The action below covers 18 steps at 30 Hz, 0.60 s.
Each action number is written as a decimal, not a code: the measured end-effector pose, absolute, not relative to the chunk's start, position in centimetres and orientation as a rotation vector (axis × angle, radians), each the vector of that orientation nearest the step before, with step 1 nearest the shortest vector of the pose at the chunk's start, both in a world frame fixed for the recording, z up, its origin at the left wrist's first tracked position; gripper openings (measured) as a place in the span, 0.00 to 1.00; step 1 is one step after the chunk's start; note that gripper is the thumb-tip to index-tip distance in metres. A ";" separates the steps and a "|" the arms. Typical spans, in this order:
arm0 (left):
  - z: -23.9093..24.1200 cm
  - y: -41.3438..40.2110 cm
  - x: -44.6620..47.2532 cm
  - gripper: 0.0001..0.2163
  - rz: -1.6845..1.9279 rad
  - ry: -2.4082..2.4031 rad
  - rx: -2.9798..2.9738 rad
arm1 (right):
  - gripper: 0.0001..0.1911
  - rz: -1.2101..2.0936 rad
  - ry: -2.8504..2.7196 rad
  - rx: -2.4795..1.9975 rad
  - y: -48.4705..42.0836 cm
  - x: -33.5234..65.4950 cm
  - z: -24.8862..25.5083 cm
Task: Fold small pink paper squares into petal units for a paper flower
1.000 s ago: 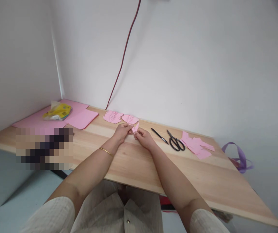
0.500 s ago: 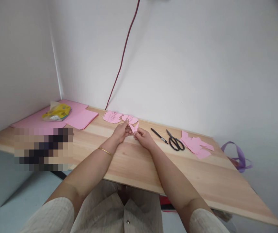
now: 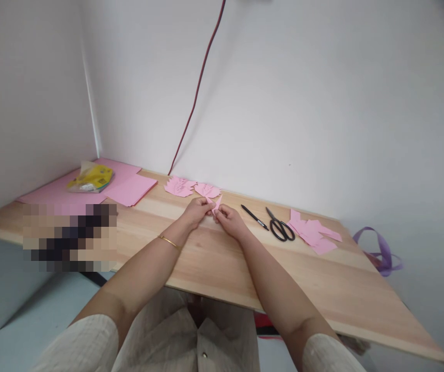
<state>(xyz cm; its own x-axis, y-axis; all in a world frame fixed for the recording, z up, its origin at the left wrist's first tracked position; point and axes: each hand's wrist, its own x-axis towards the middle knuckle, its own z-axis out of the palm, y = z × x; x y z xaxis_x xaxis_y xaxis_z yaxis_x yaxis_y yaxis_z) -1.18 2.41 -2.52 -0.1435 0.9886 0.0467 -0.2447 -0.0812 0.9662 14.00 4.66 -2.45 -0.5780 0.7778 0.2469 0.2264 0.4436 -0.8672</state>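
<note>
Between my two hands is a small piece of folded pink paper (image 3: pixel 217 203) with two pointed tips spread upward in a V. My left hand (image 3: pixel 197 212) is closed, its thumb and fingers pinching the paper's left side. My right hand (image 3: pixel 230 221) pinches the lower right part between thumb and fingers. Just beyond my hands lie two pink paper pieces with jagged edges, a left one (image 3: pixel 179 186) and a right one (image 3: pixel 207 190). Right of my right hand rest a black pen (image 3: pixel 254 217) and black-handled scissors (image 3: pixel 279 225).
Pink paper scraps (image 3: pixel 315 233) lie right of the scissors. Large pink sheets (image 3: pixel 131 190) and a yellow plastic packet (image 3: pixel 92 178) occupy the table's (image 3: pixel 214 263) far left. A blurred-out patch (image 3: pixel 69 237) covers the left front. Purple ribbon (image 3: pixel 380 250) hangs at the right edge.
My left thumb has come down from pointing upward and now presses on the paper's left side. My right hand keeps its pinch in nearly the same place.
</note>
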 end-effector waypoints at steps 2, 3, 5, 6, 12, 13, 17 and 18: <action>-2.5 2.4 -1.2 0.13 1.476 1.085 0.987 | 0.15 1.114 -2.050 -0.842 4.7 14.0 -2.5; -2.6 2.5 -1.2 0.13 1.477 1.081 0.980 | 0.15 1.115 -2.051 -0.844 4.7 14.0 -2.5; -2.6 2.5 -1.1 0.15 1.465 1.059 0.963 | 0.15 1.109 -2.055 -0.848 4.7 14.0 -2.5; -2.6 2.5 -1.1 0.15 1.453 1.044 0.954 | 0.15 1.102 -2.056 -0.851 4.7 14.0 -2.5; -2.5 2.3 -0.9 0.15 1.392 0.977 0.945 | 0.17 1.064 -2.063 -0.839 4.7 14.0 -2.7; -2.5 2.3 -0.9 0.15 1.391 0.975 0.948 | 0.17 1.059 -2.064 -0.843 4.7 14.0 -2.8; -2.6 2.4 -1.0 0.14 1.423 0.980 0.968 | 0.17 1.043 -2.077 -0.845 4.7 13.9 -2.7; -2.7 2.5 -1.1 0.13 1.433 0.983 0.973 | 0.17 1.042 -2.084 -0.839 4.7 13.9 -2.7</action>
<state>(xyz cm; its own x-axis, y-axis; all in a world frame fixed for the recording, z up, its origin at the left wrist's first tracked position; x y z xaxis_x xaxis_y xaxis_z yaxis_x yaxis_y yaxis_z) -1.05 2.48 -2.66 -0.0725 0.9964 0.0451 -0.3172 -0.0659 0.9461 13.94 4.72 -2.68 -0.5814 0.7694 0.2645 0.2499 0.4783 -0.8419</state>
